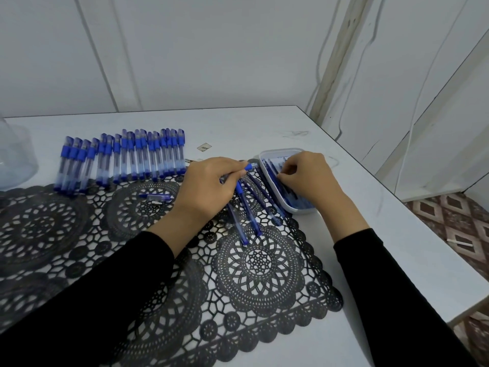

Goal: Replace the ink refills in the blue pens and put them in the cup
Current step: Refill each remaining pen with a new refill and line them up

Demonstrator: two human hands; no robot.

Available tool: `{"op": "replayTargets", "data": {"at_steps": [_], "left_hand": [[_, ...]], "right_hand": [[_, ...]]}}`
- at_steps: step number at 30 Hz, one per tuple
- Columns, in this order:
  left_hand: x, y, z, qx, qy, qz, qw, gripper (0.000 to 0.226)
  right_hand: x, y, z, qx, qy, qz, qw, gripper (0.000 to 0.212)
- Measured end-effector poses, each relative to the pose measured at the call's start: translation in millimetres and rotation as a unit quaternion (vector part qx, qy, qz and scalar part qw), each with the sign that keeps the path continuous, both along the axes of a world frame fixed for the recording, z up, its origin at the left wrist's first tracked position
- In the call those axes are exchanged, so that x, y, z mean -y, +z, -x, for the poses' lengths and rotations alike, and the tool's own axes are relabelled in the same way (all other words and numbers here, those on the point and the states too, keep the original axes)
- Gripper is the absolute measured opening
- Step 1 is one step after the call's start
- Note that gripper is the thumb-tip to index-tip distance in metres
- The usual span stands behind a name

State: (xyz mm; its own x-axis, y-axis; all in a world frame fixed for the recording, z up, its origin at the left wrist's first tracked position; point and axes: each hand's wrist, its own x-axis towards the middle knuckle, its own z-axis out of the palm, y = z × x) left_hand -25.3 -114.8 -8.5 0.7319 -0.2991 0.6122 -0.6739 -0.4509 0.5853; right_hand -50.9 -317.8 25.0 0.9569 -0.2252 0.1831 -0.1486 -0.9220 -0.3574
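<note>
While your left hand (209, 185) curls closed around a blue pen (242, 178) over the black lace mat (148, 260), your right hand (307, 178) reaches into the white tray (272, 186) of ink refills (291, 200), fingertips pinched together on them. A few pens (248, 221) lie loose on the mat just beside the tray. A long row of capped blue pens (124, 160) lines the white table (370, 260) farther back. A clear container (13, 157), possibly the cup, sits at the far left edge.
</note>
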Motion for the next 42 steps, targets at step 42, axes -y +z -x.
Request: {"op": "replayTargets", "data": {"at_steps": [42], "left_hand": [[-103,21,30,-0.066,-0.002,0.164,0.984,0.023]], "right_hand": [[-111,43,13,0.136,0.064,-0.725,0.672,0.009]]}}
